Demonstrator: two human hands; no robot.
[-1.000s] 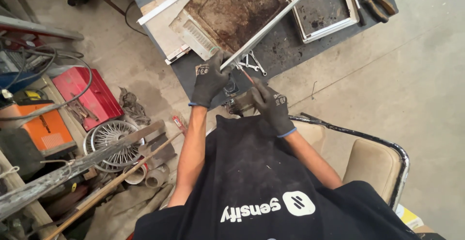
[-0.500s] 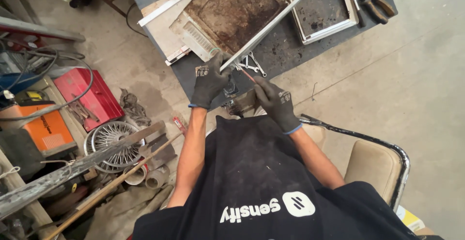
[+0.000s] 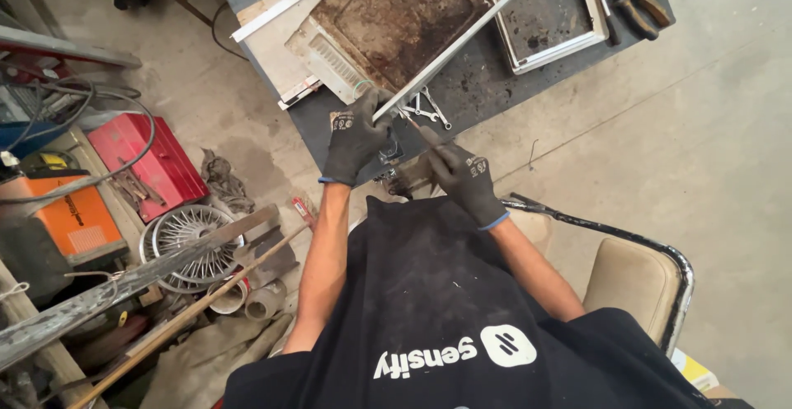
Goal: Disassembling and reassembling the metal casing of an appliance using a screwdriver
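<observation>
Left hand (image 3: 355, 138), gloved, clenched around the near end of a long metal bar (image 3: 458, 44); bar runs diagonally up and away across the dark workbench (image 3: 487, 96), lying over a rusty tray (image 3: 396, 17); right hand (image 3: 464, 176), gloved, closed on a thin tool whose tip points toward the bar's end, tool's kind too small to tell; since a second ago the right hand has lifted and drawn closer to the left, so the tool now sits just beside the gripped end; small wrenches (image 3: 425, 110) lie by the bar; pliers (image 3: 635, 9) well apart at the far corner.
</observation>
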